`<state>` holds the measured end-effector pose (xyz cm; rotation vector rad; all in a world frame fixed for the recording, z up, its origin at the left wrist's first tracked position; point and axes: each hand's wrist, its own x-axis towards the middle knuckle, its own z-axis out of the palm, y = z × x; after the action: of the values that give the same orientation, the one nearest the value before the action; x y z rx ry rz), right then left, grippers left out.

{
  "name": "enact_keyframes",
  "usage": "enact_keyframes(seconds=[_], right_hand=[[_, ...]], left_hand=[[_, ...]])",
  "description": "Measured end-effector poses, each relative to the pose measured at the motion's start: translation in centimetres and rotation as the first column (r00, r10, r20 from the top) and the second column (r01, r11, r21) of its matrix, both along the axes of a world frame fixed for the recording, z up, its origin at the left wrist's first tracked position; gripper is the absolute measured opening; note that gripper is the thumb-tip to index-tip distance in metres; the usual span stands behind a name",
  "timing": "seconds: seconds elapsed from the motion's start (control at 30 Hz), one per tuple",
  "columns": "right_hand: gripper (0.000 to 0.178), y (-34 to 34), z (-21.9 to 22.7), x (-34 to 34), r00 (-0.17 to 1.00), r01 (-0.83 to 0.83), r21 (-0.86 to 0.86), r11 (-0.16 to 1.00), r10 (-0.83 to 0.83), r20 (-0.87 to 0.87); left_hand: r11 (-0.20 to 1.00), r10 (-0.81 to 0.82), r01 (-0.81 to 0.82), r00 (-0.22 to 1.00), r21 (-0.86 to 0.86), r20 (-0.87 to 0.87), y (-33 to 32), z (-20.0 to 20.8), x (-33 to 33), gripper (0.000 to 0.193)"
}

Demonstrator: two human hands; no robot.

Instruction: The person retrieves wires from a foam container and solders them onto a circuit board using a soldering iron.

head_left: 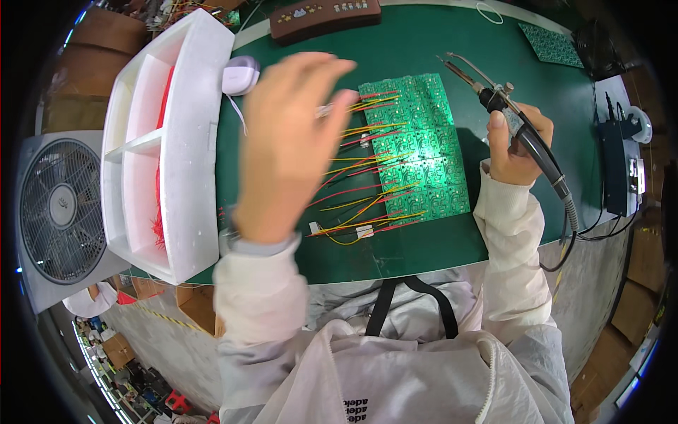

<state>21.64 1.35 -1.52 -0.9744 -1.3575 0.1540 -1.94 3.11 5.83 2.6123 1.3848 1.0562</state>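
Observation:
My right hand [519,141] is closed around a soldering iron [519,124] with a thin curved metal feed tube fixed along it. Its tip points up and to the left, beyond the right edge of a green circuit board panel [424,152]. Red, yellow and black wires [367,162] stick out from the panel's left side, several ending in small white connectors [364,231]. Over the left ends of these wires hovers my left hand [289,141], slightly blurred. Its thumb and forefinger are apart, and I see nothing held between them.
A white foam box [187,155] with compartments holding red wires stands at the left, beside a grey fan [62,205]. A lilac case [241,75] and a brown pencil case [325,20] lie farther back. At the right are another green board [551,44] and a dark soldering station [616,169].

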Motion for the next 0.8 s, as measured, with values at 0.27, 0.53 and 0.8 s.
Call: enact_keyframes(seconds=[0.27, 0.53, 0.8], right_hand=[[0.025, -0.6, 1.4, -0.6, 0.951, -0.074, -0.194, 0.978, 0.01, -0.31], [0.025, -0.2, 0.4, -0.1, 0.991, -0.001, -0.115, 0.993, -0.015, -0.134], [0.024, -0.2, -0.3, -0.3, 0.991, 0.011, -0.161, 0.987, -0.033, -0.133]], left_hand=[[0.857, 0.46, -0.508, 0.83, -0.087, -0.316, 10.0, 4.4, -20.1, 0.024], [0.853, 0.36, -0.417, 0.905, -0.312, -0.227, 13.3, -1.0, -21.6, 0.029], [0.813, 0.461, -0.441, 0.886, -0.381, -0.043, 13.0, -0.8, -22.2, 0.017]])
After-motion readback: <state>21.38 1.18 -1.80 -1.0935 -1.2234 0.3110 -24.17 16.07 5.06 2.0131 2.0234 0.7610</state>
